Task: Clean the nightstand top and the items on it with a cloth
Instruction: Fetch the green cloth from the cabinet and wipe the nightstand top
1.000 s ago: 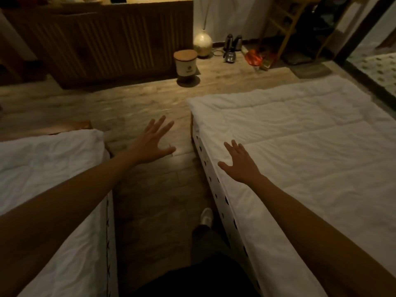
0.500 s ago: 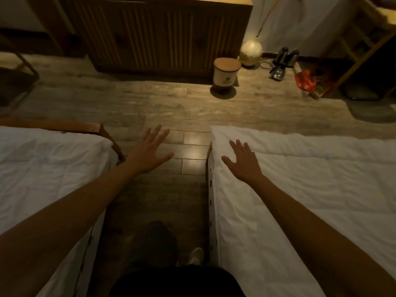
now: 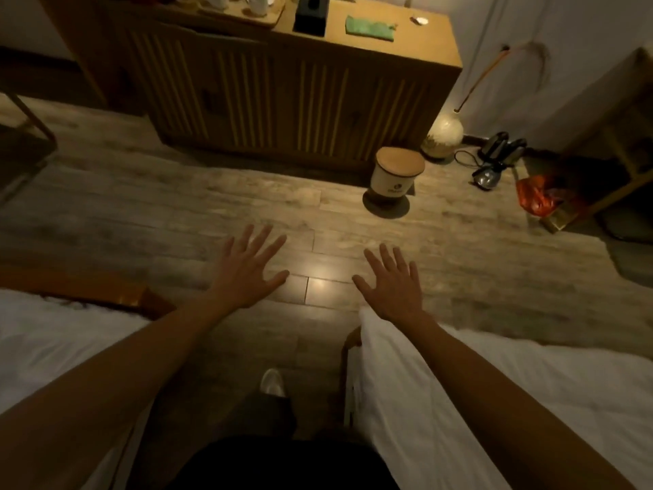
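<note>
Now, change: the view has swung up since a moment ago, so the top of the slatted wooden cabinet [image 3: 300, 97] shows; the person has come nearer along the aisle.
Meaning: I judge this an approach; no wiping has begun.
Left hand [image 3: 247, 274]: fingers spread and released, holding nothing, above the floor.
Right hand [image 3: 395, 284]: likewise splayed and empty, over the right bed [image 3: 512, 401] corner.
Cloth: a green cloth [image 3: 369, 28] lies flat on the bench top, well apart from both hands.
Bench: a dark box [image 3: 311, 15] and a tray [image 3: 247, 14] with cups.
Room: dim; plank floor [image 3: 141, 221], lidded bin [image 3: 395, 175], left bed [image 3: 53, 348].
</note>
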`<state>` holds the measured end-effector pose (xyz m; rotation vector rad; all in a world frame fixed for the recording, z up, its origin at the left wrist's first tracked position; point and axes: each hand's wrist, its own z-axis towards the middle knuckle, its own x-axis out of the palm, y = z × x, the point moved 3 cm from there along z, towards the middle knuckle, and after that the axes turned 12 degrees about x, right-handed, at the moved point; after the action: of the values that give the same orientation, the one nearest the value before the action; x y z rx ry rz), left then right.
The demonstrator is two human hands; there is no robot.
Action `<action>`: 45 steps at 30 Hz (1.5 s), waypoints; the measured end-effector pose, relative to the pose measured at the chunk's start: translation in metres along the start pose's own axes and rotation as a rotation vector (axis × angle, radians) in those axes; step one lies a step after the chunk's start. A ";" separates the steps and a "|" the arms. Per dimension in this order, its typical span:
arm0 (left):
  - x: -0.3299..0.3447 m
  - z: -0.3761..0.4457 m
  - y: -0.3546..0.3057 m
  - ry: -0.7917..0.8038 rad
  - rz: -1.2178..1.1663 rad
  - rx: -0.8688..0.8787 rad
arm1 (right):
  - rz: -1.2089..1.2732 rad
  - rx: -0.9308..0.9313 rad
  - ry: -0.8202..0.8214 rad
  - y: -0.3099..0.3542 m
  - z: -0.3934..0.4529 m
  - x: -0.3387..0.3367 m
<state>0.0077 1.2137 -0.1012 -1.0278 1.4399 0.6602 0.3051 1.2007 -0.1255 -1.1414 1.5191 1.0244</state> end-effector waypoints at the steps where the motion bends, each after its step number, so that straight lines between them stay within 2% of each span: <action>1: -0.008 0.020 0.007 0.012 0.003 0.020 | 0.012 0.007 -0.003 0.004 0.020 -0.006; 9: -0.034 0.192 0.050 0.066 -0.006 0.081 | 0.057 0.090 0.034 -0.001 0.163 -0.020; 14: -0.036 0.338 0.087 0.063 0.013 0.063 | 0.050 0.160 0.139 -0.020 0.308 -0.016; 19: -0.062 0.455 0.122 0.097 -0.050 0.036 | 0.154 0.163 0.250 -0.042 0.438 -0.049; 23: -0.083 0.540 0.145 0.059 -0.086 0.001 | 0.118 0.132 0.242 -0.048 0.541 -0.088; 32: -0.097 0.735 0.219 0.061 -0.127 0.005 | 0.103 0.049 0.235 -0.014 0.762 -0.124; 39: -0.155 0.897 0.287 -0.187 -0.311 0.006 | 0.028 0.019 0.316 0.030 0.935 -0.168; 45: -0.193 1.022 0.320 -0.126 -0.259 0.067 | 0.117 -0.044 0.225 0.067 1.067 -0.214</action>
<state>0.1972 2.2848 -0.1219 -1.0781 1.1868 0.4766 0.4747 2.2780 -0.1298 -1.2443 1.7659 1.0385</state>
